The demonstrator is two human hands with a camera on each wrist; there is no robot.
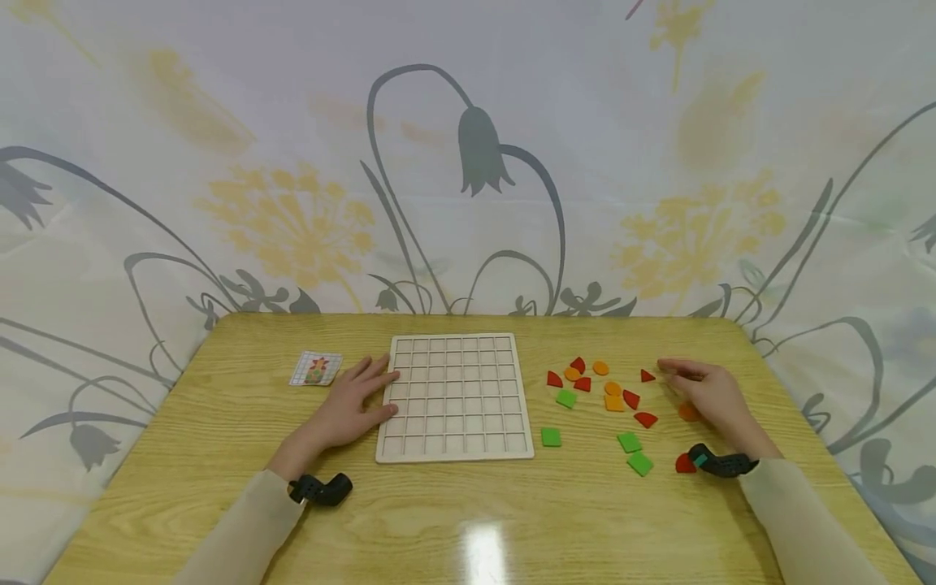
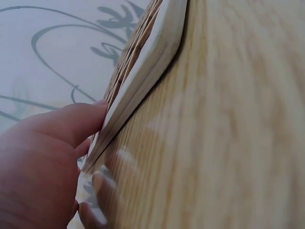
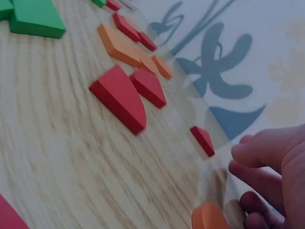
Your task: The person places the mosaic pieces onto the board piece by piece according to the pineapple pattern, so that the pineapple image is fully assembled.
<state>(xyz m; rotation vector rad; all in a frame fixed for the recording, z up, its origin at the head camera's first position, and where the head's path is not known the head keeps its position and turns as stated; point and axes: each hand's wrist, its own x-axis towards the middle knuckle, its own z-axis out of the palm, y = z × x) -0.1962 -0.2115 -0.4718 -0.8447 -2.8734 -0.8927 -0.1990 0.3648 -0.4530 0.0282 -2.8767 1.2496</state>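
Note:
A pale wooden board (image 1: 455, 400) with a square grid of shallow cells lies flat at mid-table. My left hand (image 1: 354, 412) rests on its left edge, fingers extended and spread; in the left wrist view the thumb (image 2: 78, 121) touches the board's rim (image 2: 143, 71). My right hand (image 1: 715, 400) hovers at the right, its fingers loosely bent, with nothing visible in them. Its fingertips are near a small red triangle (image 1: 647, 375), which lies apart from them in the right wrist view. An orange round piece (image 1: 687, 412) lies beneath that hand, partly hidden.
Between board and right hand are scattered red quarter-circles (image 1: 646, 419), orange discs (image 1: 600, 368), an orange square (image 1: 613, 403) and green squares (image 1: 639, 464). Another red piece (image 1: 685, 464) is by the right wrist. A gridded picture card (image 1: 316, 369) lies beyond my left hand. A patterned cloth (image 1: 468, 244) hangs behind the table.

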